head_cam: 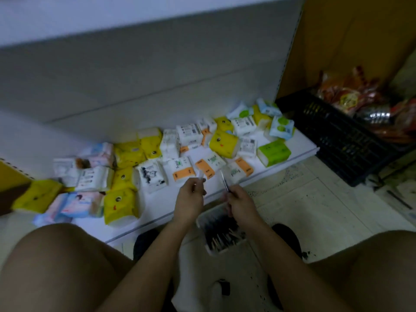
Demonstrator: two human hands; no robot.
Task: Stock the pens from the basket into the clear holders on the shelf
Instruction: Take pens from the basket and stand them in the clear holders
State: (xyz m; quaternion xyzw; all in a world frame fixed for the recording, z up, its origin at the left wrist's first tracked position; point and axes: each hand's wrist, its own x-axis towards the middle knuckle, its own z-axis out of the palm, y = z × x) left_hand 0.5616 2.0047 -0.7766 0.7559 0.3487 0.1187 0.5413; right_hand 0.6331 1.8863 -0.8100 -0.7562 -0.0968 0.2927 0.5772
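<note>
At the far left, yellow, pink and white tissue packs lie in a loose jumble on the low white shelf, and the scatter runs on across the shelf toward its right end, where a green pack sits near the edge. The person's bare left knee fills the lower left corner.

Near the middle, the left hand is raised over the shelf's front edge, its fingers curled round a slim pale item that sticks up from the grip; blur hides what it is. Just beside it, the right hand pinches a pen whose pale end points up toward the shelf. The two hands are close together but apart.

Directly below them the basket stands on the tiled floor against the shelf's front, packed with dark and tan pens.

Further right, a black crate holds red and orange snack packets, with the right knee below it
</note>
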